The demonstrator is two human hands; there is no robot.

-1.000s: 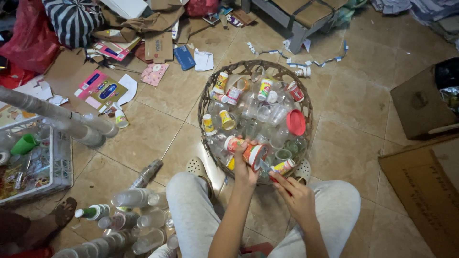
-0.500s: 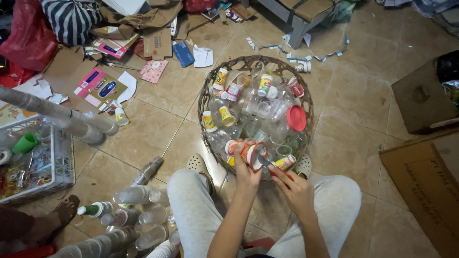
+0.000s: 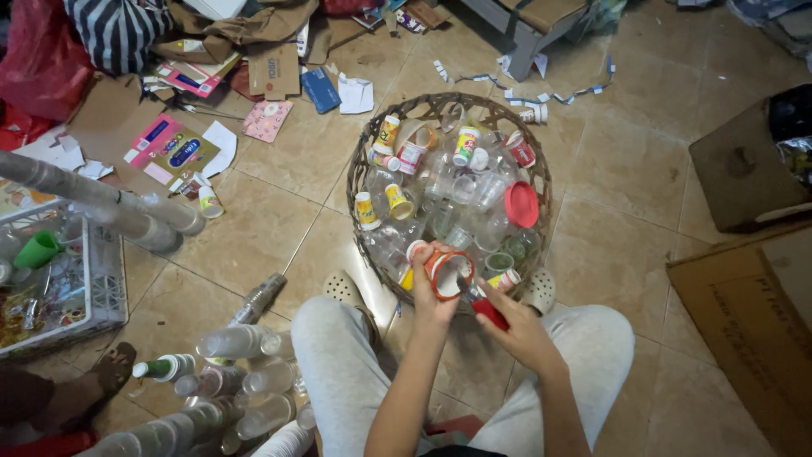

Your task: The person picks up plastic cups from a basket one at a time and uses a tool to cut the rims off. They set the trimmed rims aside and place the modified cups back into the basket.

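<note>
Left hand [image 3: 430, 292] grips an orange-rimmed plastic cup [image 3: 446, 272] over a round wicker basket [image 3: 362, 173]; right hand [image 3: 518, 332] holds a red-handled tool [image 3: 484, 306] against the cup.

Over on the left a white wire crate [image 3: 93, 279] sits on the tiled floor [image 3: 626, 169] with a green cup [image 3: 35, 250] inside it, a long stack of clear plastic cups [image 3: 101, 199] slants across its top, and more clear cups and bottles [image 3: 228, 381] lie heaped in the near corner. Up top, torn cardboard [image 3: 275, 72], a pink carton [image 3: 165, 148], a blue packet [image 3: 321, 89] and white paper scraps [image 3: 355, 95] are scattered beside a striped bag [image 3: 118, 30] and a red bag [image 3: 42, 59]. To the right, two brown cardboard boxes [image 3: 748, 173] stand near each other, and a pair of pale clogs [image 3: 345, 288] rests just beside the wicker basket's near rim.
</note>
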